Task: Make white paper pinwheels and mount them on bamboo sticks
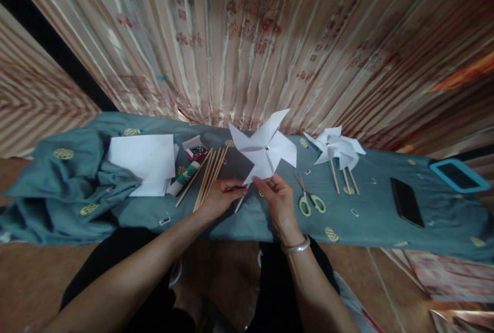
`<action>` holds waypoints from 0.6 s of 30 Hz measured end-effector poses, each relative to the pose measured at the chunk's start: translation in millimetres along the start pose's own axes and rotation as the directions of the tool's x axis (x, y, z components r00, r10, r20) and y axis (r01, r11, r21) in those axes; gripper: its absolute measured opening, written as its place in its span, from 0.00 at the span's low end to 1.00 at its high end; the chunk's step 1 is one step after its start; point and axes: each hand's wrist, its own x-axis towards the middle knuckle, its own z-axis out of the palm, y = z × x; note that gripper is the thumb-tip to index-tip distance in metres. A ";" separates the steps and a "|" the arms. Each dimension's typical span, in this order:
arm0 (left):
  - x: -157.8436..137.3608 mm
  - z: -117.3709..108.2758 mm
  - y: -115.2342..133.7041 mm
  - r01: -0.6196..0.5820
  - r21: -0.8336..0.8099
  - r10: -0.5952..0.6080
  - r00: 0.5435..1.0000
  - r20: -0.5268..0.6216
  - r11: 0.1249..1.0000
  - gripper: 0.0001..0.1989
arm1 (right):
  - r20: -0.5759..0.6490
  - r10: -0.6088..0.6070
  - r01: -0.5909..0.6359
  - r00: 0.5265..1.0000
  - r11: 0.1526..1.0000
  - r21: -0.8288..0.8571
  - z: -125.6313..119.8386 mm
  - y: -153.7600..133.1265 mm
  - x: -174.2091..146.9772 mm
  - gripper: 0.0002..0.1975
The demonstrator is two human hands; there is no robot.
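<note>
A white paper pinwheel (283,149) with a shiny pin at its centre is held up over the cloth. My right hand (281,202) pinches it at the lower blade, where the wooden stick meets the paper. From the other side, the closed fingertips of my left hand (224,196) grip it at the same spot. Below the fingers the lower end of the pinwheel's stick (240,203) shows. Just left of my left hand lie several loose wooden sticks (210,173). Green-handled scissors (310,200) rest right of my right hand.
White paper sheets (142,158), a small box of pins (195,149) and a glue stick (185,177) lie left. Finished-looking pinwheels (335,147), a black phone (406,202) and a blue-framed tablet (459,175) lie right. A patterned curtain (247,39) hangs behind the green cloth (370,230).
</note>
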 end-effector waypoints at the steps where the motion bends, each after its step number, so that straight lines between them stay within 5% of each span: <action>1: -0.3 0.0 0.3 -0.003 0.002 0.003 1.000 0.004 1.000 0.14 | 0.002 0.002 -0.002 1.000 1.000 0.003 0.5 0.3 0.0 0.12; 18: -2.4 1.9 8.2 0.018 -0.052 -0.017 1.000 0.021 0.998 0.15 | -0.002 -0.013 0.012 1.000 0.999 -0.051 -4.3 -0.2 -0.1 0.13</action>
